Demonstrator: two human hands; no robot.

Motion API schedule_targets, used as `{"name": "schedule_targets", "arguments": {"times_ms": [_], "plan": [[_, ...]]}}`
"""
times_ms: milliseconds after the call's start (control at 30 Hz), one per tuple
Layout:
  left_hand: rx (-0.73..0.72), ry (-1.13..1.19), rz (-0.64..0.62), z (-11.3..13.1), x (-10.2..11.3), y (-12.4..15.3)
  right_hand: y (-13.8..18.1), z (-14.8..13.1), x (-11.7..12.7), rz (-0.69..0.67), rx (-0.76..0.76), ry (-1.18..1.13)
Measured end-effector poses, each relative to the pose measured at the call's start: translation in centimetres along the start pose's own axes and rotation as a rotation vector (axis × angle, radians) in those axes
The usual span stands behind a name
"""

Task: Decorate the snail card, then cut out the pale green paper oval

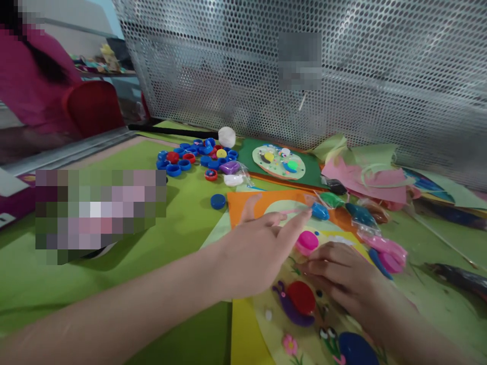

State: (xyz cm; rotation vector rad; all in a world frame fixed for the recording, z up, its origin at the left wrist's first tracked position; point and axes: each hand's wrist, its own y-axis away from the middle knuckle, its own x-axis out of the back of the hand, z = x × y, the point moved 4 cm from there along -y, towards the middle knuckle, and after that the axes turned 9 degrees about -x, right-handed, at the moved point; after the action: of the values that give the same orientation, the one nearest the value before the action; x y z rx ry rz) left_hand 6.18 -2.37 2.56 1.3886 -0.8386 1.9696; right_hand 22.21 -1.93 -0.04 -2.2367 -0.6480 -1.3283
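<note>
My left hand (pixel 262 253) reaches across a yellow craft picture (pixel 262 309), fingers apart, one pointing towards a small bag of blue clay (pixel 320 211). I see nothing clearly held in it. Resting on the picture is my right hand (pixel 346 271), fingers loosely bent and the tips beside a pink cap (pixel 307 243). Below the hands, the picture bears a purple clay snail (pixel 294 309) with a red cap for a shell (pixel 302 297). A blue cap (pixel 357 349) with clay eyes and a pink clay flower (pixel 290 344) sit lower down.
Several blue and red bottle caps (pixel 184 161) lie at the back left, near a white ball (pixel 227 137). A green card (pixel 247 152) bears another clay picture. Bagged clay (pixel 391 253) and pink paper (pixel 365 180) lie right. A perforated metal panel (pixel 228 66) stands behind; a person (pixel 38 76) is at far left.
</note>
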Motion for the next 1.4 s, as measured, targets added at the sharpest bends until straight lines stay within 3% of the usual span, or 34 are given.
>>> {"name": "schedule_targets", "arguments": {"times_ms": [167,667,1400], "plan": [[-0.011,-0.066,-0.042,0.2,0.4,-0.1,-0.2,-0.1,-0.1,0.066,0.040,-0.010],[-0.014,-0.090,-0.042,0.2,0.3,-0.3,-0.4,-0.8,0.1,0.039,0.084,0.003],[-0.003,-0.170,-0.036,0.2,0.2,-0.2,-0.3,-2.1,0.2,-0.012,0.219,0.264]]}}
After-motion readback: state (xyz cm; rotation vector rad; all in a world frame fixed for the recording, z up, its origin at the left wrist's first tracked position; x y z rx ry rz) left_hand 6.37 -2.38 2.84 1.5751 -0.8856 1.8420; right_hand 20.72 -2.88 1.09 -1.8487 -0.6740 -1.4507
